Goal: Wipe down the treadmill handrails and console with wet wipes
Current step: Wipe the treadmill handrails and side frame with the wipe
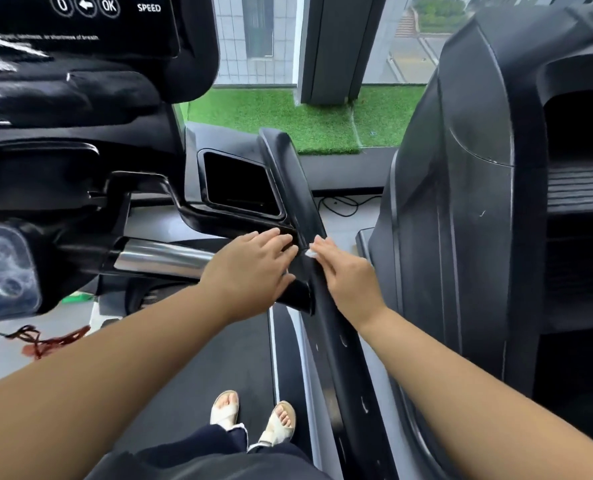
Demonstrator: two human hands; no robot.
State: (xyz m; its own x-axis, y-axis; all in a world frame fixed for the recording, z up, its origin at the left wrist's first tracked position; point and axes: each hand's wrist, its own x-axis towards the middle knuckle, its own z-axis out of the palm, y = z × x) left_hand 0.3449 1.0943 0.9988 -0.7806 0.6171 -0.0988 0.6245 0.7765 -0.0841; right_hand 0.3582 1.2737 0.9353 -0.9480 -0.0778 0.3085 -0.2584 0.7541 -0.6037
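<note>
My right grip point(347, 277) presses the wet wipe point(310, 253) flat-fingered on the right handrail point(300, 192); left grip point(253, 268) rests open beside; unpinched, the small wipe could slide out and drop.

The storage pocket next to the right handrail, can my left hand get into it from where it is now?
Probably yes. The left hand rests just short of the storage pocket, whose opening faces up and looks unblocked. The wipe is under the right hand, though.
</note>
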